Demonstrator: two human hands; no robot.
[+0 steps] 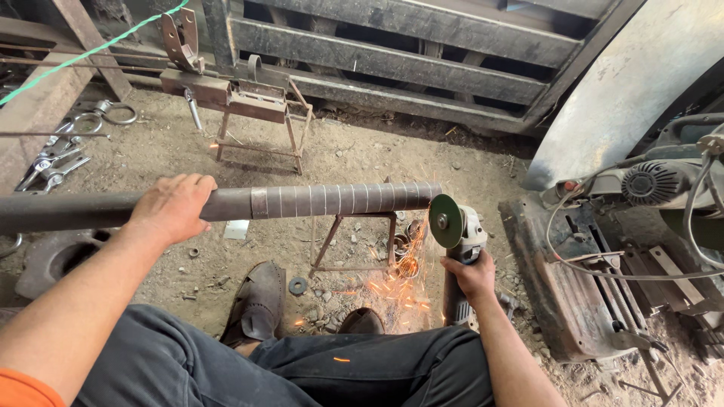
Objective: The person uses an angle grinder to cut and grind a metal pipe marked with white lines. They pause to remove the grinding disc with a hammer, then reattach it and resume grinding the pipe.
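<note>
A long dark steel pipe lies level across the view, its right part marked with several pale rings. It rests on a small rusty metal stand. My left hand is clamped over the pipe near its middle. My right hand grips the body of an angle grinder. The grinder's green disc touches the pipe's right end, and orange sparks spray down onto the dirt.
My sandalled feet rest on the dirt floor under the pipe. A second rusty stand with a clamp is behind. Wrenches and rings lie at left. A cutting machine with cables stands at right.
</note>
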